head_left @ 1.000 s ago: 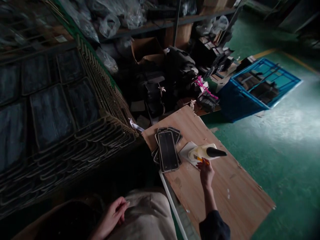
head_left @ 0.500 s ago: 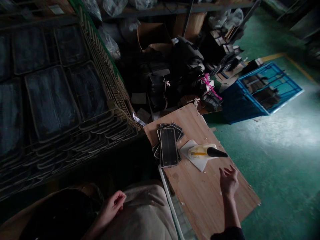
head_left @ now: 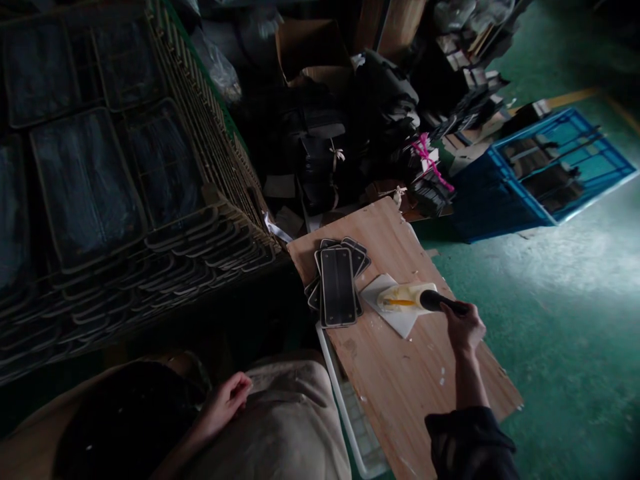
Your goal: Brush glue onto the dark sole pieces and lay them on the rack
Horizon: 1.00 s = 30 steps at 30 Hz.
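My right hand (head_left: 466,328) is closed round the tapered black handle (head_left: 443,301) of a cream-coloured tool. The tool's pale, translucent-looking body (head_left: 413,293) has an orange-yellow strip on it and rests on a white pad (head_left: 394,321) on the wooden board. I cannot make out its exact kind. My left hand (head_left: 231,398) lies on my lap with curled fingers and nothing visible in them. Left of the pad is a loose stack of black rectangular panels (head_left: 339,287) with light edges and small dots near the corners, piled at differing angles.
Racks of dark panels (head_left: 93,187) fill the left side. Beyond the wooden board (head_left: 400,393) stand tied dark bundles (head_left: 317,170) and an open cardboard box (head_left: 313,50). A blue crate (head_left: 525,193) holding brown pieces stands on the green floor (head_left: 560,300).
My right hand has moved up to the black handle and closed on it. My left hand stays on my lap. The view has shifted slightly.
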Each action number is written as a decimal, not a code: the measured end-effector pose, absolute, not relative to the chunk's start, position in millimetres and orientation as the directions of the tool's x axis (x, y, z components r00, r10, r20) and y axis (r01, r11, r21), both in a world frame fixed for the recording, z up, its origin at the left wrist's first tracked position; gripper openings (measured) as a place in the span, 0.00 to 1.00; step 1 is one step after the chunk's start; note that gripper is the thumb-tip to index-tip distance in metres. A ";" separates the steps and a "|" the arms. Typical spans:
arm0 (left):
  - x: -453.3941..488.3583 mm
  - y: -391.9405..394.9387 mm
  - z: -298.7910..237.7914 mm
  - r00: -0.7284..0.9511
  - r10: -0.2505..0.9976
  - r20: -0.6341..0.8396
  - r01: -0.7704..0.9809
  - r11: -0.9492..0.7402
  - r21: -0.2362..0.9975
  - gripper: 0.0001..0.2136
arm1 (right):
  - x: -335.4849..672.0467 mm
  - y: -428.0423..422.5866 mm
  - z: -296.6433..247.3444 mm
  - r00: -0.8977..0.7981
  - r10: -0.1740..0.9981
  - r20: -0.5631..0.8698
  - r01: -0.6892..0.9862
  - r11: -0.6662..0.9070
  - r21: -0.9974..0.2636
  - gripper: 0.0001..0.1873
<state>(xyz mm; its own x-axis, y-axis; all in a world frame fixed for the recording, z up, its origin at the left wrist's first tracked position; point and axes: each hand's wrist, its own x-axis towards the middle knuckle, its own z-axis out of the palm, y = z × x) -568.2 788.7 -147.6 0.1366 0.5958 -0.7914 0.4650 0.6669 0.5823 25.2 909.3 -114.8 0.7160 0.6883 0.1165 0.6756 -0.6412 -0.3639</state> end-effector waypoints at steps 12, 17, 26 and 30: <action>-559.9 784.5 -157.7 0.158 0.586 -0.795 0.440 0.679 0.588 0.26 | -54.2 921.2 -129.7 0.435 0.891 -0.128 0.863 -0.453 -0.225 0.25; -562.0 781.3 -159.2 0.118 0.544 -0.831 0.433 0.725 0.536 0.27 | -41.0 933.7 -143.7 0.406 0.893 -0.192 0.870 -0.442 -0.218 0.20; -558.5 779.8 -161.2 0.144 0.510 -0.848 0.438 0.736 0.517 0.24 | -48.6 913.8 -180.1 0.421 0.880 -0.221 0.862 -0.464 -0.205 0.17; -559.5 776.3 -169.3 0.117 0.502 -0.857 0.428 0.753 0.500 0.27 | -48.4 916.5 -189.1 0.402 0.892 -0.207 0.858 -0.446 -0.256 0.20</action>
